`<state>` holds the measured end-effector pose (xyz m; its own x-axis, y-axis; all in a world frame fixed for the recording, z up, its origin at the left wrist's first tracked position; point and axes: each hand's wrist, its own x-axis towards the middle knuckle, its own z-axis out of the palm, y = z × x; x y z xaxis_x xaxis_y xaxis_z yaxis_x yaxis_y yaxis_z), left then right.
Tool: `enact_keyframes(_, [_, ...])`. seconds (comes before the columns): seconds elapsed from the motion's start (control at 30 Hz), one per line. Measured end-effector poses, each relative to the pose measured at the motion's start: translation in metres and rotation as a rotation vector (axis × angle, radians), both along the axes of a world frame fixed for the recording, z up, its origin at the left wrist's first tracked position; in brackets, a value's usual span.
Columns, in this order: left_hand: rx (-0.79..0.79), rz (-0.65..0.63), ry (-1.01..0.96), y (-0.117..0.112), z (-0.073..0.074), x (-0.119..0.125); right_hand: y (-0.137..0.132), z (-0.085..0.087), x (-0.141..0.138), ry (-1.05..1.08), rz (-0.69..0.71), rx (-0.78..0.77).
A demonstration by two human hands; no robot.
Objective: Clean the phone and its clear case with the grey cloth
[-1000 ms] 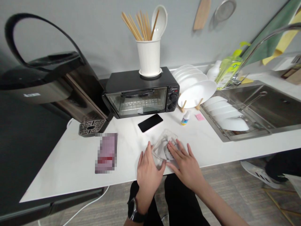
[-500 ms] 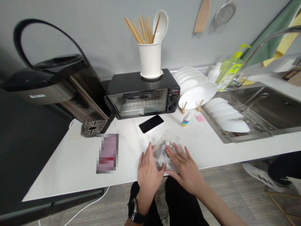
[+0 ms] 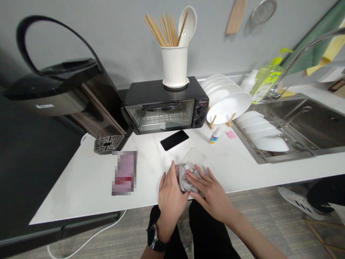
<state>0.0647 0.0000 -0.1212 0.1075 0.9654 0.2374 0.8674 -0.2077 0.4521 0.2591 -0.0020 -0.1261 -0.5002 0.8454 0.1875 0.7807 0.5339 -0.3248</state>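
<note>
Shifting toward your body, the crumpled grey cloth (image 3: 185, 178) is now bunching at the near edge of the clear plastic tray (image 3: 194, 157), and more of the tray is showing bare beyond it; the tray is resting on the white worktop (image 3: 81, 194), its far end free of your hands.

You are holding your hands close together and closing them on the cloth from both sides; your left hand (image 3: 170, 196) is standing against its left side with the fingers pointing away from you, while your right hand (image 3: 208, 192) is lying across it with the fingers spread. For an even hold, you are keeping the fabric gathered between both palms and your fingertips clear of the worktop; whether the cloth is still touching the tray's near edge is hidden by your fingers.

Directly beyond the tray, a black smartphone (image 3: 174, 140) is lying face up, with a small bottle (image 3: 215, 136) and a pink sticky note (image 3: 231, 134) farther right, well apart from your hands; a black toaster oven (image 3: 161, 111) is standing behind them, and a pixelated packet (image 3: 124, 172) is lying to your left.
</note>
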Motion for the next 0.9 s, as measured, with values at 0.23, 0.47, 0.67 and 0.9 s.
enact_keyframes(0.23, [0.029, 0.032, -0.037, 0.000, 0.000, 0.001, 0.044, -0.003, -0.017, -0.005, -0.224, 0.078])
enact_keyframes(0.47, [-0.029, -0.005, -0.031, 0.002, 0.001, -0.003, -0.006, 0.003, -0.006, -0.002, -0.016, 0.000])
enact_keyframes(0.67, [0.014, 0.021, -0.093, 0.003, 0.004, 0.000, 0.042, -0.005, 0.002, 0.001, -0.336, 0.075])
enact_keyframes(0.9, [-0.032, 0.057, -0.058, 0.003, -0.003, -0.006, 0.019, -0.003, -0.031, 0.270, -0.047, -0.089])
